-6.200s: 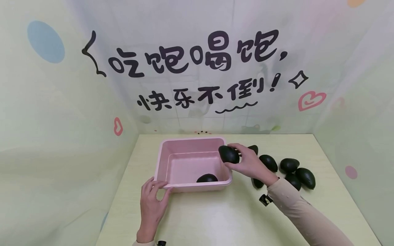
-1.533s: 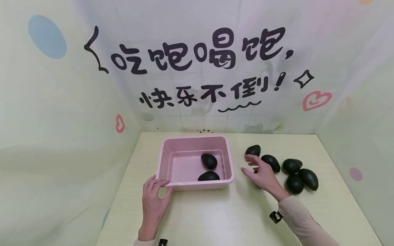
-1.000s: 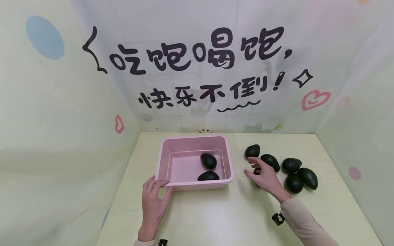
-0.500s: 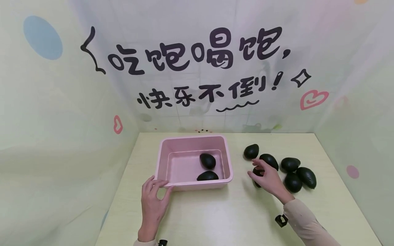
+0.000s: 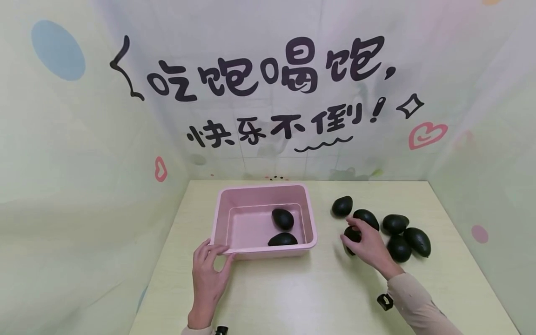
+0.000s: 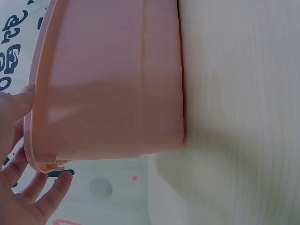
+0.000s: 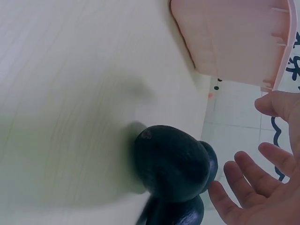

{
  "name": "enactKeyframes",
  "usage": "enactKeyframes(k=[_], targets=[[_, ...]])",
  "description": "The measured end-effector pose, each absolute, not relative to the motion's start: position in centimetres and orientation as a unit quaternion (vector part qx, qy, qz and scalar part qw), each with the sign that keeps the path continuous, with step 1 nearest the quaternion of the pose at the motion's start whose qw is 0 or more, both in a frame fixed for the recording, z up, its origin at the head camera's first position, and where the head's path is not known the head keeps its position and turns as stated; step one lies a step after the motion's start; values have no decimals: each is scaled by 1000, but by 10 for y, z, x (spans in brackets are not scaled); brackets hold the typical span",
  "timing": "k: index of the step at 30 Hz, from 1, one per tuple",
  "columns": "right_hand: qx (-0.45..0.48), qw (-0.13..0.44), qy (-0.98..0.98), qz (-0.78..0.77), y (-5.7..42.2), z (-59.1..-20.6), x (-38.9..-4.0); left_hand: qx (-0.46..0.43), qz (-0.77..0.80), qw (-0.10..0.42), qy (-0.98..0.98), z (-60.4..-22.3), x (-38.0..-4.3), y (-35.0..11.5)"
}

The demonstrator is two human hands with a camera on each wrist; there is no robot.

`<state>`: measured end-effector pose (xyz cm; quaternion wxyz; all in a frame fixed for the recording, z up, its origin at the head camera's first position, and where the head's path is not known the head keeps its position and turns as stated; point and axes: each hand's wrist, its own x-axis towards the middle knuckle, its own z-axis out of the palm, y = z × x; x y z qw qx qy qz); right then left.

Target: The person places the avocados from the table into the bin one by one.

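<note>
At the front left corner of a pink plastic bin, my left hand grips the rim, thumb on the outside and fingers over the edge. Two dark green avocados lie inside, one avocado behind the other avocado, near the bin's right side. My right hand hovers right of the bin with thumb and fingers spread around an avocado, which it partly hides in the head view. The right wrist view shows a gap between the thumb and that avocado.
More avocados lie on the pale wooden table: one avocado at the back, another avocado just behind my right hand, and a touching cluster with an avocado farther right. A printed curtain encloses the table's back and sides.
The avocado my right hand held earlier now lies in the bin beside the first. That hand has since moved right and closer over the near avocado. My left hand stays on the rim.
</note>
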<state>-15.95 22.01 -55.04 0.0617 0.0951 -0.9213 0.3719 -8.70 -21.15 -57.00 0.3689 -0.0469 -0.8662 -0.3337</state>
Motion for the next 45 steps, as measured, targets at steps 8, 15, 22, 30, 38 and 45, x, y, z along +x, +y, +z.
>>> enactKeyframes(k=[8, 15, 22, 30, 38, 45], targets=[[86, 57, -935, 339, 228, -561, -160, -38, -337, 361, -869, -571, -87, -212], [86, 55, -946, 307, 235, -570, -161, -42, -337, 363, -868, -571, -88, -213], [67, 36, -948, 311, 242, -580, -161, -40, -337, 359, -870, -572, -88, -213], [59, 34, -949, 308, 244, -585, -162, -42, -339, 366, -866, -573, -89, -214], [37, -2, -947, 320, 245, -589, -158, -47, -338, 368, -865, -573, -89, -213], [35, -12, -946, 321, 246, -595, -158, -46, -341, 367, -865, -573, -88, -213]])
